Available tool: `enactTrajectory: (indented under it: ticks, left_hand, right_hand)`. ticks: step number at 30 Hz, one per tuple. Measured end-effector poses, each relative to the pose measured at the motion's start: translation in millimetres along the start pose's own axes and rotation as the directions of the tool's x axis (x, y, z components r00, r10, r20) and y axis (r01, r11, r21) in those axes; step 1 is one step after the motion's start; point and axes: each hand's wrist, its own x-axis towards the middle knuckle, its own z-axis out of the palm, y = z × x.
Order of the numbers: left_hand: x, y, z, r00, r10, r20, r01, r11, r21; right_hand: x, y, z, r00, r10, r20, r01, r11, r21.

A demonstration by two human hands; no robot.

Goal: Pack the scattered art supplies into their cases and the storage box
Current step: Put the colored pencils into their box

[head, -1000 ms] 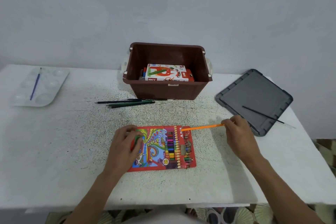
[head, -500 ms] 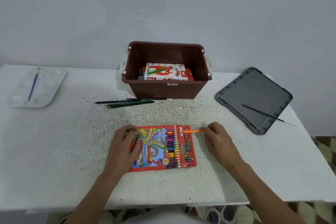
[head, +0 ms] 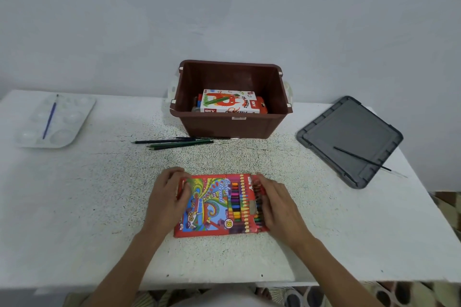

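Note:
A red colour pencil case [head: 214, 204] lies flat on the white table in front of me. My left hand [head: 168, 198] grips its left end, with the fingers curled over that edge. At the case's right end, where the pencil tips show, my right hand [head: 275, 203] presses with its fingers laid along the edge. No loose pencil shows in either hand. Behind the case stands the brown storage box [head: 232, 127] with an oil pastels box [head: 229, 103] inside. Several dark pencils [head: 174, 143] lie loose in front of the box.
The grey box lid [head: 349, 132] lies at the right with a thin black brush [head: 361, 158] across it, its tip over the lid's edge. A clear paint palette [head: 69, 122] with a blue brush [head: 50, 117] on it sits at the far left.
My right hand slid the orange pencil leftward into the case, and the pencil is now out of sight. That hand now rests on the case's right end. My left hand stayed on the left end.

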Motion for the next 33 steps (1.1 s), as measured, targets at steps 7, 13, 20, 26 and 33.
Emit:
enactTrajectory:
  ticks: [7, 13, 20, 26, 33]
  left_hand:
    - [48.6, -26.0, -8.5, 0.998, -0.009, 0.061, -0.016, 0.919, 0.393]
    - [55.2, -33.8, -8.3, 0.993, 0.061, 0.102, -0.107, 0.832, 0.544]
    - [49.6, -30.9, -12.6, 0.987, 0.158, 0.022, -0.140, 0.796, 0.589]
    - [46.6, -3.6, -16.2, 0.987, 0.160, -0.021, -0.143, 0.927, 0.345]
    - [31.0, 62.7, -18.7, 0.978, -0.201, 0.054, 0.207, 0.910, -0.360]
  right_hand:
    - [-1.6, 3.3, 2.9, 1.000, 0.020, 0.001, -0.020, 1.000, 0.006]
    - [-3.5, 1.7, 4.5, 0.998, 0.070, -0.001, -0.070, 0.997, 0.020]
    - [-3.4, 1.1, 4.9, 0.998, 0.063, 0.004, -0.064, 0.998, 0.021]
    - [-0.8, -3.7, 2.3, 0.998, 0.063, -0.029, -0.062, 0.997, 0.043]
    - [-0.2, -18.0, 8.0, 0.982, 0.027, -0.185, -0.025, 1.000, 0.012]
